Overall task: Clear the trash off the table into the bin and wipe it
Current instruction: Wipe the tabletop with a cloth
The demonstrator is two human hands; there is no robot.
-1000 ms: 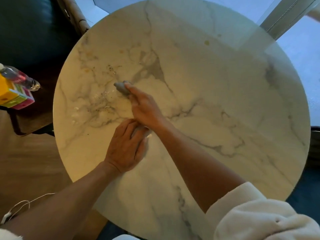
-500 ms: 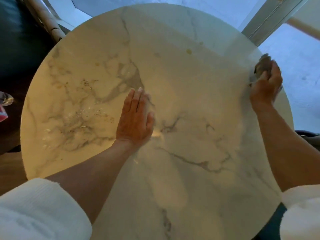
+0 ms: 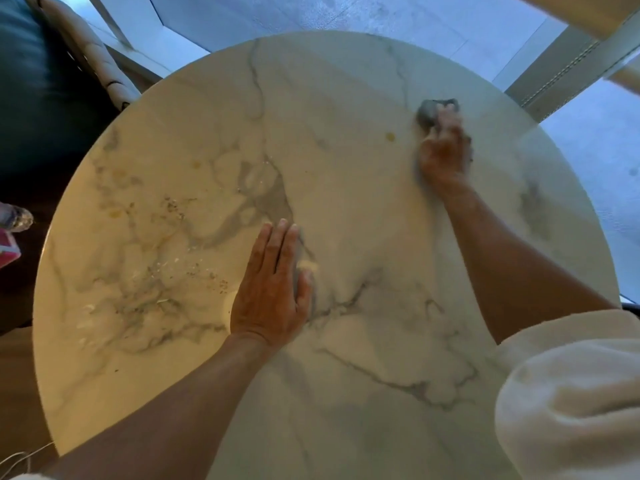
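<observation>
Round marble worktop (image 3: 346,393) seen from above, wiping under way. Right hand (image 3: 443,150) near the far right rim, fingers curled over a bunched grey cloth (image 3: 429,110) pressed to the surface, blurred. Left hand (image 3: 272,289) laid flat near the middle, fingers straight and together, gripping nothing. No large trash on the surface, so clearing judged done. Wiping judged partly done: crumbs (image 3: 187,268) and pale smears across the left half, one yellowish spot (image 3: 390,136) just left of the cloth, fainter stains (image 3: 116,213) toward the left rim. Bin out of view. At the left frame edge, a plastic bottle (image 3: 19,218) and something pink (image 3: 7,252), both cut off. White fleecy sleeve (image 3: 568,403) covering the near right corner.
</observation>
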